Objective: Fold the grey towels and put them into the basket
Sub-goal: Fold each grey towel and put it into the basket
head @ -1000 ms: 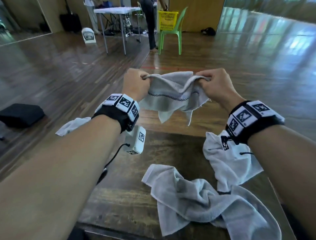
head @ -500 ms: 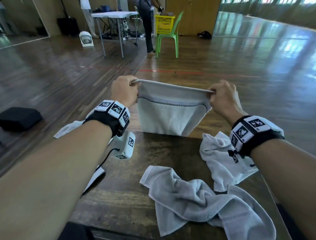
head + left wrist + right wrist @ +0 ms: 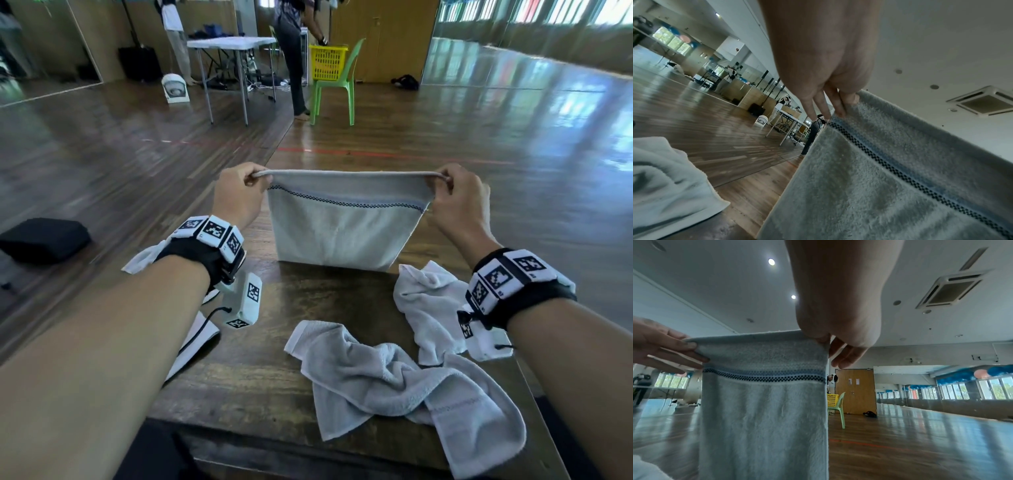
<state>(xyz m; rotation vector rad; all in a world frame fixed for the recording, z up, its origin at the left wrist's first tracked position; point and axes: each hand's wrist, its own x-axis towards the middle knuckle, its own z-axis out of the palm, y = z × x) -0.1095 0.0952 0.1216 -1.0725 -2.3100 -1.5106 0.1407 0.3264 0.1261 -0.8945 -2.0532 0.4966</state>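
Note:
A grey towel (image 3: 339, 229) with a dark checkered stripe hangs stretched flat beyond the far edge of the wooden table (image 3: 260, 387). My left hand (image 3: 239, 195) pinches its top left corner and my right hand (image 3: 455, 195) pinches its top right corner. In the left wrist view the left hand (image 3: 830, 84) holds the towel (image 3: 890, 186) edge between thumb and fingers. In the right wrist view the right hand (image 3: 838, 331) grips the towel (image 3: 764, 402) at its upper corner. No basket for the towels shows near me.
Two crumpled grey towels lie on the table, one near the front (image 3: 394, 387), one at the right (image 3: 428, 305). Another towel (image 3: 144, 257) shows under my left arm. A black bag (image 3: 44, 240) lies on the floor at left. Far back a person stands by a yellow basket (image 3: 327, 63) on a green chair (image 3: 337, 82).
My hands have moved apart and lowered, pulling the bunched towel out into a flat, taut sheet hanging by its top corners.

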